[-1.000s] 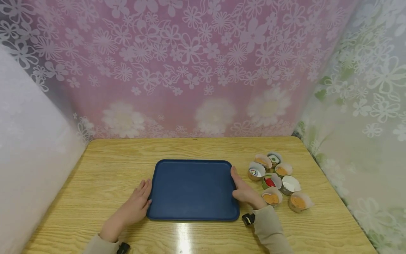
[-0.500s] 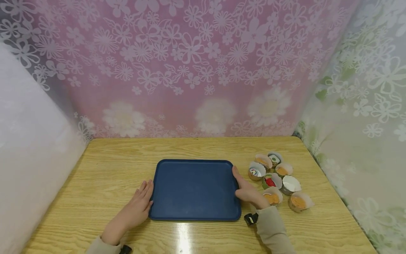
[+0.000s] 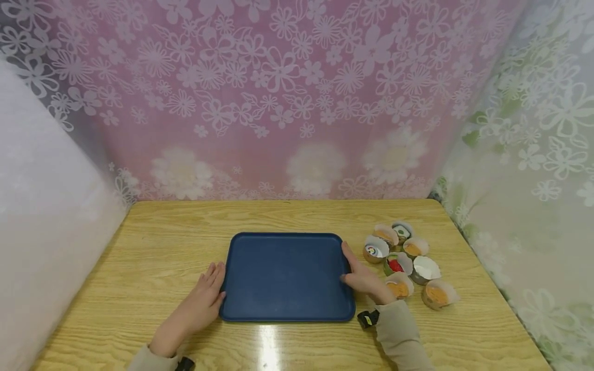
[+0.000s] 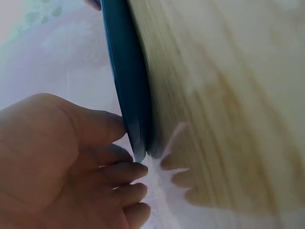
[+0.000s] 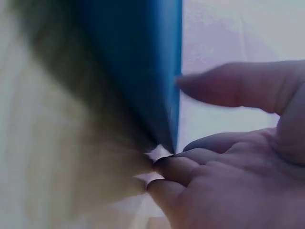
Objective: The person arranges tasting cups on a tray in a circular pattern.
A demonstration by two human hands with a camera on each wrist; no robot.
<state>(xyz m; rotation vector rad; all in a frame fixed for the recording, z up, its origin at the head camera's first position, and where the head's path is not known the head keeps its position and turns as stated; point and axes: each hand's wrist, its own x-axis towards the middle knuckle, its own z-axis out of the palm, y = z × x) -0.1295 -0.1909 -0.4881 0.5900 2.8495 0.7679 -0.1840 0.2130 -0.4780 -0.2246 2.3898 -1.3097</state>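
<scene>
A dark blue rectangular tray [image 3: 283,278] lies on the wooden table, nothing on it. At its left edge, my left hand [image 3: 199,301] touches the rim with straight fingers side by side. In the left wrist view, the thumb tip meets the side of the tray [image 4: 126,62]. My right hand [image 3: 364,278] lies along the opposite edge, fingers extended along it and the thumb tip at the rim. The right wrist view shows this thumb [image 5: 228,86] against the tray's side, with the fingertips low near the tabletop.
Several paper baking cups stand grouped right of the tray, close to my right hand, among them one with a red filling [image 3: 395,265], a white one [image 3: 425,269] and an orange-filled one [image 3: 437,294]. Flowered curtains [image 3: 278,103] hang behind and at the sides of the table [image 3: 176,232].
The tray has slid slightly to the right, and both hands have shifted right along with it, keeping contact at its two short edges. The cups have stayed in place.
</scene>
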